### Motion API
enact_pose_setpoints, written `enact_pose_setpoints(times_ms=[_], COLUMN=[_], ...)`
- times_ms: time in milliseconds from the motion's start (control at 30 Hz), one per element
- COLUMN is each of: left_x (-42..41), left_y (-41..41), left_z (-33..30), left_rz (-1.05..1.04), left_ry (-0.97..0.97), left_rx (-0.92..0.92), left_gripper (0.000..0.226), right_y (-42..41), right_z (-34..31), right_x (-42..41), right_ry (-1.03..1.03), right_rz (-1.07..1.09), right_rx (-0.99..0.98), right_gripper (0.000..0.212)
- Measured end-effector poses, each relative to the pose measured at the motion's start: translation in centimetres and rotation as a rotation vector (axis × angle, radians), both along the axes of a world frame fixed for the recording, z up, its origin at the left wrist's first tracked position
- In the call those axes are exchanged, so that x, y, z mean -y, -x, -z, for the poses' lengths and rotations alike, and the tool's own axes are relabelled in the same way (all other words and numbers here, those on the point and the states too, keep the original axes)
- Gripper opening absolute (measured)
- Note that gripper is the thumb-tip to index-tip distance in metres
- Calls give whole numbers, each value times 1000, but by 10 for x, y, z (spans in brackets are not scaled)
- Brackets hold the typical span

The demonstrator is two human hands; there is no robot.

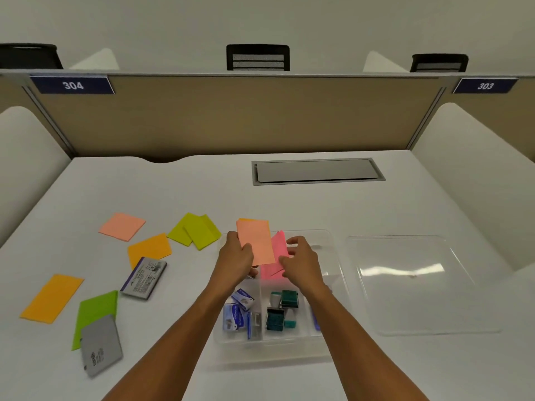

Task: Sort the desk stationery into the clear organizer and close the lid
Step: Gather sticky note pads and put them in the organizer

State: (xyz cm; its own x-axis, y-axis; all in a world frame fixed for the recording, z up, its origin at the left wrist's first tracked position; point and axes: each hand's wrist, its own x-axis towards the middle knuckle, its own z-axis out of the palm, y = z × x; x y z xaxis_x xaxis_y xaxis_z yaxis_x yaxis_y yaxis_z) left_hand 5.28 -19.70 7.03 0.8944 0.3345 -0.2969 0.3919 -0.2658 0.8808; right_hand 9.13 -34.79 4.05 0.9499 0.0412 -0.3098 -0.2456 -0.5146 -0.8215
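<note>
Salmon notes in left hand (over clear organizer).

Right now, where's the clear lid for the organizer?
In the head view, the clear lid lies flat on the desk, right of the clear organizer and the right hand.

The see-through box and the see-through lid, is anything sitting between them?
No. In the head view, only a bare strip of white desk separates the organizer from the lid lying flat to its right.
</note>
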Motion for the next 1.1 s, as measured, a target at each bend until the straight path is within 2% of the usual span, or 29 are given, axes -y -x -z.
enact_pose_setpoints(times_ms=[133, 267, 333, 433, 633, 967, 1100], left_x=[-7, -10, -8, -3, 8, 28, 32], left_y=[2, 2, 1, -4, -16, -25, -26], left_z=[1, 3, 6, 9, 18, 32, 40], left_rz=[-20, -39, -38, -15, 63, 84, 144], left_ry=[-45, -44, -45, -46, -172, -99, -240], left_rx=[8, -5, -12, -18, -99, -149, -155], left_gripper=[20, 19, 20, 24, 27, 41, 55], right_y=[-1, 1, 2, 0, -4, -8, -6], right_z=[3, 6, 5, -1, -11, -16, -15], right_x=[-3, -5, -5, -1, 14, 31, 31], right_ry=[28, 245, 286, 271, 222, 179, 176], right_rz=[-43, -201, -199, -167, -146, -88, -91], right_rx=[9, 1, 21, 85, 125, 160, 172], right_gripper=[50, 47, 45, 42, 33, 33, 33])
